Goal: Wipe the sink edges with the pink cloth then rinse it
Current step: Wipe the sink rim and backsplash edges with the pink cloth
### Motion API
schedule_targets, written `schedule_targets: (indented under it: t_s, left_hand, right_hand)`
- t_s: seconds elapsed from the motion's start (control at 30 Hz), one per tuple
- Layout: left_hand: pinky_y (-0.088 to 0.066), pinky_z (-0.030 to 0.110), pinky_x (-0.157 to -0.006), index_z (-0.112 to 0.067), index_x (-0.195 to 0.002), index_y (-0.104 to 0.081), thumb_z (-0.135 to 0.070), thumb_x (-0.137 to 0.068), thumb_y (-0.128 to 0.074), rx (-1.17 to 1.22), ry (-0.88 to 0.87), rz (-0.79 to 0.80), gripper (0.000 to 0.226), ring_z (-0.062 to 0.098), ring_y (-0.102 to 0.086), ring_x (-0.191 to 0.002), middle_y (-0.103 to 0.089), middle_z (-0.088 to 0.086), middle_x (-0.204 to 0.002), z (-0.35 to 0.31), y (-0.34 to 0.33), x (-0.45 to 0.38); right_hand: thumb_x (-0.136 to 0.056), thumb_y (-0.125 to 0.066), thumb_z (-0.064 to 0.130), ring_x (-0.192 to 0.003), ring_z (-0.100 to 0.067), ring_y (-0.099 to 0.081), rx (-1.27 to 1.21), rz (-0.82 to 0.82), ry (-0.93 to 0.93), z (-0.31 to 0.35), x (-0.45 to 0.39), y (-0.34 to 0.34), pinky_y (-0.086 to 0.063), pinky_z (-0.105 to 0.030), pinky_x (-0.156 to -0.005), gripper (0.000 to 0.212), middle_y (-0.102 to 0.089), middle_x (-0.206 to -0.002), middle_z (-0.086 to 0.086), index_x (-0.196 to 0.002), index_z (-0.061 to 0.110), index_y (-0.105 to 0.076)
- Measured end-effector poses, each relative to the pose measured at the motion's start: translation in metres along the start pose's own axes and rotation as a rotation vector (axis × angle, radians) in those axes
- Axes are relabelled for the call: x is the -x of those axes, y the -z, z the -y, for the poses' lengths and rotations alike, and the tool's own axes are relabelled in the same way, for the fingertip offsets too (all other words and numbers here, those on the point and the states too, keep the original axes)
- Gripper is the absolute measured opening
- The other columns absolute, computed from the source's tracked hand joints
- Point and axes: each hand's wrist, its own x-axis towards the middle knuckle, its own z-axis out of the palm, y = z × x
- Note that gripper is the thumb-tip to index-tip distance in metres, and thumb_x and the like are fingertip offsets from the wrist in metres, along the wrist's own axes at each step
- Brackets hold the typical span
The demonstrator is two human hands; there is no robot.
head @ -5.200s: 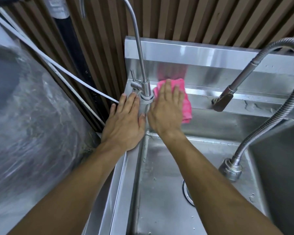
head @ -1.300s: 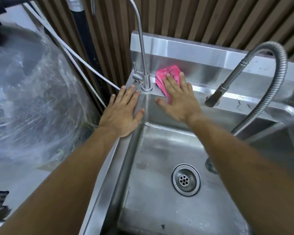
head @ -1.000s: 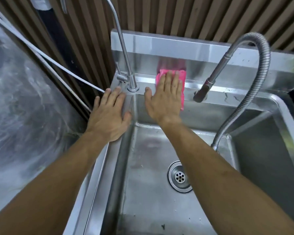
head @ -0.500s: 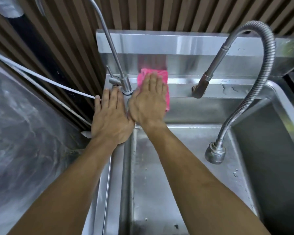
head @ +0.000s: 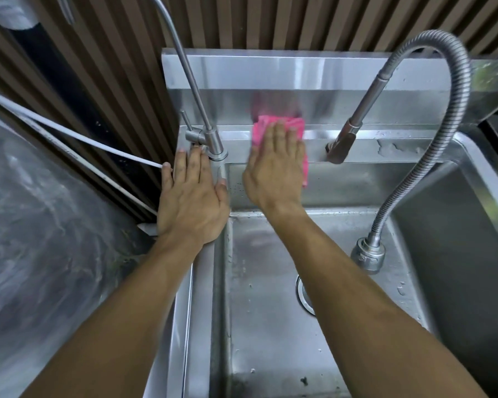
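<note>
The pink cloth (head: 296,126) lies on the back ledge of the steel sink (head: 365,152), draped a little over the ledge's front. My right hand (head: 276,168) presses flat on the cloth with straight fingers, covering most of it. My left hand (head: 191,196) rests flat on the sink's left rim, fingertips by the base of the thin tap (head: 213,142). No water is running.
A flexible spring-hose faucet (head: 454,81) arches over the basin, its spray head (head: 341,146) hanging just right of the cloth. The drain (head: 302,294) is partly hidden by my right forearm. Plastic-wrapped bulk (head: 41,239) and white cables (head: 69,133) are at left. A second basin (head: 472,225) is on the right.
My right hand has slid the pink cloth to the right along the back ledge, away from the thin tap. The left hand stays on the left rim.
</note>
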Motion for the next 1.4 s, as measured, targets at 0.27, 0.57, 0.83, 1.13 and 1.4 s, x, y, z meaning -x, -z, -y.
schedule_targets:
  t_s: [0.27,0.57,0.83,1.13,1.4]
  left_hand:
    - [-0.002,0.049,-0.128,-0.007,-0.163,-0.015,-0.045,-0.096,-0.008,0.030,-0.012,-0.014,0.077,0.025,-0.001,-0.159,-0.008,0.005,-0.172,0.001,0.001,0.000]
    - [0.000,0.047,-0.128,-0.011,-0.164,-0.010,-0.044,-0.099,-0.006,0.014,0.001,-0.011,0.072,0.023,0.003,-0.159,-0.002,0.002,-0.173,0.001,0.000,0.000]
    - [0.001,0.047,-0.128,-0.010,-0.164,-0.009,-0.047,-0.097,-0.004,0.009,0.004,-0.023,0.076,0.023,0.004,-0.159,-0.004,0.003,-0.173,-0.001,0.000,0.000]
    - [-0.008,0.046,-0.128,-0.006,-0.160,-0.027,-0.044,-0.102,-0.016,0.066,-0.035,-0.078,0.070,0.029,-0.011,-0.158,-0.021,0.008,-0.170,-0.002,0.001,0.006]
    - [-0.006,0.043,-0.129,-0.006,-0.161,-0.024,-0.021,-0.102,-0.034,0.154,-0.379,-0.206,0.062,0.030,-0.012,-0.158,-0.021,0.011,-0.169,-0.044,0.021,-0.016]
  right_hand:
    - [-0.111,-0.028,0.033,-0.160,-0.028,-0.009,-0.058,-0.005,0.051,-0.036,-0.006,0.007,-0.004,-0.043,-0.129,0.056,-0.021,-0.171,-0.009,-0.162,0.010,-0.025]
    - [-0.110,-0.025,0.031,-0.158,-0.042,-0.003,0.079,-0.067,-0.310,-0.017,-0.019,-0.002,-0.002,-0.046,-0.130,0.066,-0.003,-0.168,-0.029,-0.159,-0.010,-0.008]
    - [-0.111,-0.032,0.033,-0.156,-0.041,-0.018,0.080,-0.099,-0.020,-0.045,-0.010,0.002,-0.015,-0.051,-0.127,0.058,-0.026,-0.167,-0.022,-0.159,0.000,-0.029]
    - [-0.110,-0.033,0.033,-0.156,-0.038,-0.021,0.030,-0.169,0.028,-0.051,-0.007,-0.008,-0.013,-0.049,-0.127,0.055,-0.030,-0.166,-0.020,-0.158,0.005,-0.035]
    - [-0.110,-0.034,0.033,-0.156,-0.038,-0.021,0.010,-0.207,0.046,-0.053,-0.008,-0.011,-0.011,-0.047,-0.127,0.056,-0.031,-0.165,-0.021,-0.158,0.003,-0.035]
